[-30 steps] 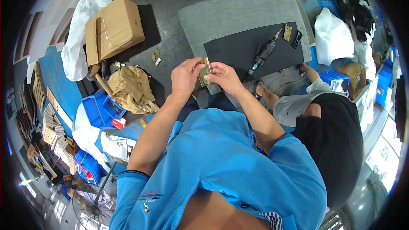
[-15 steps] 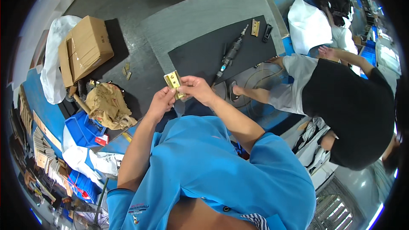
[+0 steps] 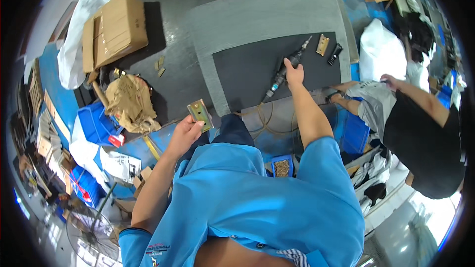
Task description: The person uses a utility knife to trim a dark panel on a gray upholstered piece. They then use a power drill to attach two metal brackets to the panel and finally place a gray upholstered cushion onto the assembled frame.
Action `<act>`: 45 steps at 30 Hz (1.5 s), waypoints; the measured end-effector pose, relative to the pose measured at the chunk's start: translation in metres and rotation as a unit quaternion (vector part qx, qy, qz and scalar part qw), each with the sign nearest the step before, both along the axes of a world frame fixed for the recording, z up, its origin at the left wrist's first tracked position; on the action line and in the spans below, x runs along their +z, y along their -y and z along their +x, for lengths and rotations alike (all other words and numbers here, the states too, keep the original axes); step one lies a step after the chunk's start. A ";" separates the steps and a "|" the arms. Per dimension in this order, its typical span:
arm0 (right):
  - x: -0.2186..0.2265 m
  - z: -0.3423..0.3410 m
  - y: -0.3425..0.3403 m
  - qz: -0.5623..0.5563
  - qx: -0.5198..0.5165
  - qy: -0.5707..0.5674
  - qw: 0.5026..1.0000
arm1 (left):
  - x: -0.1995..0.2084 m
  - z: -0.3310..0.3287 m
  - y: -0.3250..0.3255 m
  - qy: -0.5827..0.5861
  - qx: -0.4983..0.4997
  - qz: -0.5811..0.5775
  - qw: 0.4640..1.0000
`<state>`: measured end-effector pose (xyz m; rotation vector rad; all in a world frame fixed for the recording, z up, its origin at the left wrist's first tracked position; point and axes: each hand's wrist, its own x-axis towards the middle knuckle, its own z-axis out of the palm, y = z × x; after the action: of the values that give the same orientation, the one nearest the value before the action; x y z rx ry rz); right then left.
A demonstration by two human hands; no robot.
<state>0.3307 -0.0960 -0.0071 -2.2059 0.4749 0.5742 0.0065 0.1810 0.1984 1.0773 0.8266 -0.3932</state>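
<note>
Pinched in my left hand [image 3: 185, 137] is a gold-coloured metal bracket [image 3: 199, 112] with holes in it, held up near the table's near edge. My right hand [image 3: 295, 75] reaches forward and closes round the body of a black power screwdriver [image 3: 277, 83], which lies on a dark mat [image 3: 235, 69] with its bit pointing to the far right. Beyond the bit, a second gold-coloured bracket [image 3: 322, 45] rests on the mat beside a small black part [image 3: 335, 54].
A cardboard box [image 3: 118, 29] stands at the far left, near small metal pieces [image 3: 159, 66]. Crumpled brown paper [image 3: 129, 104] and a blue bin [image 3: 96, 124] are nearer. A hose [image 3: 267, 124] loops below the mat. On the right, a person in black [image 3: 420, 138] bends beside a white sack [image 3: 381, 52].
My right hand has let go of the bracket and moved right onto the power screwdriver. The left hand keeps the bracket. The person on the right has shifted, and my view has moved.
</note>
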 end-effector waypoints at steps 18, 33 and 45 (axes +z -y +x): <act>0.309 -0.149 -0.056 0.056 0.515 -0.140 0.844 | -0.068 0.023 0.010 0.125 -0.030 0.085 0.988; 0.305 -0.061 -0.063 0.011 0.564 -0.143 0.813 | -0.047 0.074 0.041 0.095 0.034 0.129 0.986; 0.309 0.011 -0.063 -0.041 0.632 -0.151 0.759 | -0.059 0.120 0.073 0.066 0.091 0.106 0.988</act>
<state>0.3418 -0.0334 0.3021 -2.2587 -1.0042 1.6187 0.1265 0.1083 0.1390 1.2003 0.8542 -0.0791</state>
